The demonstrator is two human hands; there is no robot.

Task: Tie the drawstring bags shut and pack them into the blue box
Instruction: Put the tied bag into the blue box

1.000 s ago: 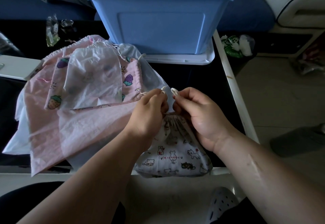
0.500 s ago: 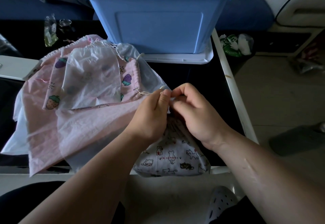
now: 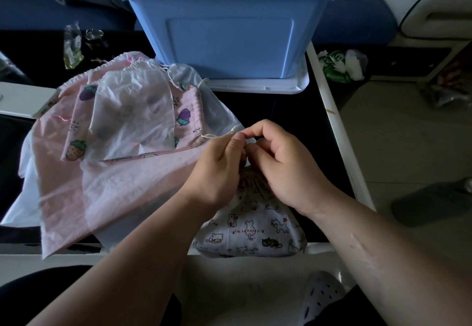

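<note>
At the near edge of the dark worktop (image 3: 281, 111), a white drawstring bag (image 3: 251, 228) printed with small cats is laid, its neck gathered into tight pleats between the two hands. Its cream drawstring (image 3: 217, 135) is pinched in the narrow grip of the left hand (image 3: 217, 169), and the same cord is held by the curled thumb and forefinger of the right hand (image 3: 283, 162), just above the neck. The spot where the fingertips meet is hidden, so whether a knot has been made cannot be told.

Just to the left, a heap of pink bags (image 3: 115, 185) is spread, and a strawberry-print bag (image 3: 184, 116) is partly covered by a cloudy white bag (image 3: 132, 116). At the far side the blue box (image 3: 229, 26) is stood on a white lid (image 3: 255, 85), well apart from the cat bag; its top is cut off, and something pale is glimpsed inside. A pale floor (image 3: 396, 134) is seen to the right with a dark slipper (image 3: 429, 205) on it, and a white perforated shoe (image 3: 321, 297) is seen below the worktop's edge.
</note>
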